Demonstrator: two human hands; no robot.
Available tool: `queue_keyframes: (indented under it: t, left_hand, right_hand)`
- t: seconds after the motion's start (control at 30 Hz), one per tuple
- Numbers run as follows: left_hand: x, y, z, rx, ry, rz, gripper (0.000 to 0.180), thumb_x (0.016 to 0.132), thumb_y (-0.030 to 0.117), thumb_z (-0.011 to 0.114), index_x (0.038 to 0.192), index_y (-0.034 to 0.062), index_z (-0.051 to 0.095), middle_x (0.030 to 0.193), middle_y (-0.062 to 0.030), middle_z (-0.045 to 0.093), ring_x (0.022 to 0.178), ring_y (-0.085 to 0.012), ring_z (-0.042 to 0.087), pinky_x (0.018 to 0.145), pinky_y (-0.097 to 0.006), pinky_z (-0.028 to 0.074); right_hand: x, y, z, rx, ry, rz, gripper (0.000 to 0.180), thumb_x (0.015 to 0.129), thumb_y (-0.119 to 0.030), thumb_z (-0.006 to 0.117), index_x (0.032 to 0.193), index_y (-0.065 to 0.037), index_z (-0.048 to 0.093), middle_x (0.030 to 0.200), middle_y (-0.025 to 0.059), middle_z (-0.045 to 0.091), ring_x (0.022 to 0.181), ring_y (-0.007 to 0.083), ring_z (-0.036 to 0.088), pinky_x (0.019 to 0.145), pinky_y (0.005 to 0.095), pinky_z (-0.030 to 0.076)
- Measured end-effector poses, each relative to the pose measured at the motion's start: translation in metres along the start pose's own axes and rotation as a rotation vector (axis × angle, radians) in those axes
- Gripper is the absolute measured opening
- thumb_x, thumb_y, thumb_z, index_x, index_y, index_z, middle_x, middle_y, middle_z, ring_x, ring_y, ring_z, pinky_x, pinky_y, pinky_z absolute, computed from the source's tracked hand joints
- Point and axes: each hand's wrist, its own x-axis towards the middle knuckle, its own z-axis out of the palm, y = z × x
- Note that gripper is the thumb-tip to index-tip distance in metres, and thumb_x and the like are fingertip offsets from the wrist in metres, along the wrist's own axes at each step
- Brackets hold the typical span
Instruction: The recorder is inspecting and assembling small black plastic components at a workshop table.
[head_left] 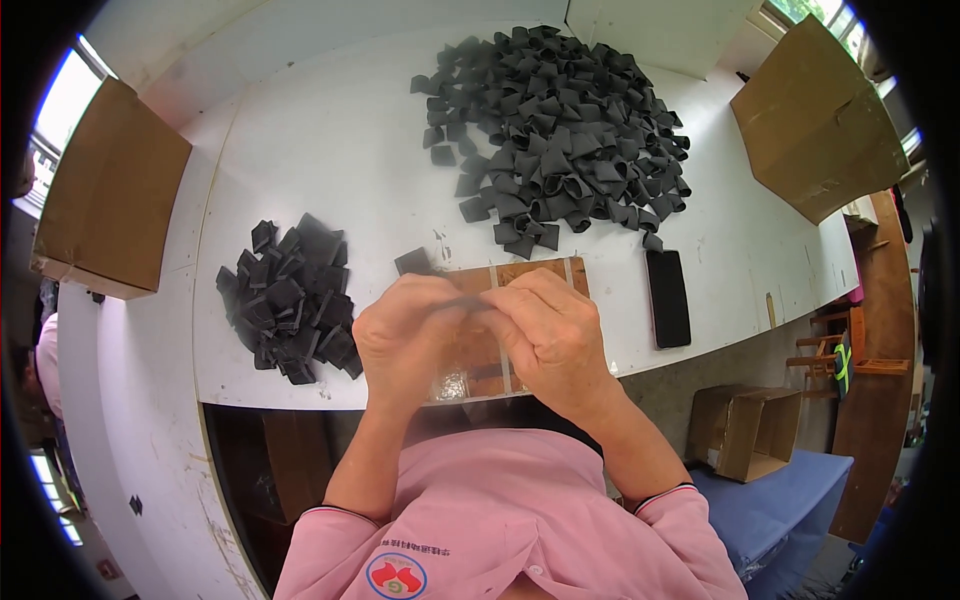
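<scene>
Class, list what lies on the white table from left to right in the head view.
Left cardboard box → small pile of black pieces → wooden board under the hands → black phone → right cardboard box.

A white tabletop [330,150] carries a large heap of black pieces [560,130] at the far side, a smaller pile [290,300] to the left, a wooden board [500,330] near the edge — a black phone [668,298] just beside it
</scene>
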Motion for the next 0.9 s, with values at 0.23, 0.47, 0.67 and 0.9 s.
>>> queue_keyframes:
  t: [0.23,0.47,0.67,0.9]
  left_hand:
    - [-0.007,-0.013,-0.004,0.155,-0.018,0.018,0.012,0.075,0.004,0.065,0.082,-0.0013,0.056,0.074,-0.0046,0.057,0.063,-0.0063,0.050,0.056,-0.017,0.041]
    - [-0.006,-0.068,-0.021,0.644,0.068,0.012,0.021,0.075,0.005,0.063,0.093,-0.0011,0.053,0.080,-0.0071,0.054,0.066,-0.0108,0.052,0.056,-0.021,0.043]
    - [-0.005,-0.123,-0.025,1.274,-0.115,0.042,0.018,0.066,0.002,0.060,0.083,0.0011,0.053,0.083,-0.0149,0.047,0.082,-0.0330,0.049,0.067,-0.039,0.044]
    - [-0.005,-0.107,-0.040,1.036,-0.144,0.346,0.015,0.063,-0.003,0.059,0.077,0.0018,0.057,0.086,-0.0138,0.050,0.080,-0.0303,0.051,0.066,-0.036,0.044]
  right_hand:
    - [-0.003,0.010,0.006,-0.092,0.003,-0.105,0.011,0.063,-0.002,0.061,0.070,-0.003,0.053,0.064,0.0052,0.046,0.060,0.0202,0.048,0.046,0.0291,0.039]
    - [0.041,0.029,-0.025,0.414,-0.195,0.374,0.013,0.079,-0.010,0.058,0.077,0.002,0.056,0.062,0.0046,0.052,0.056,0.0132,0.048,0.050,0.0246,0.039]
    - [-0.001,0.037,-0.011,0.430,-0.078,0.707,0.017,0.083,-0.013,0.054,0.080,0.003,0.059,0.063,0.0019,0.055,0.058,0.0063,0.048,0.051,0.0221,0.038]
    - [-0.066,0.022,0.012,0.530,-0.314,0.785,0.019,0.084,-0.016,0.053,0.081,0.002,0.060,0.063,0.0028,0.056,0.058,0.0061,0.050,0.051,0.0212,0.040]
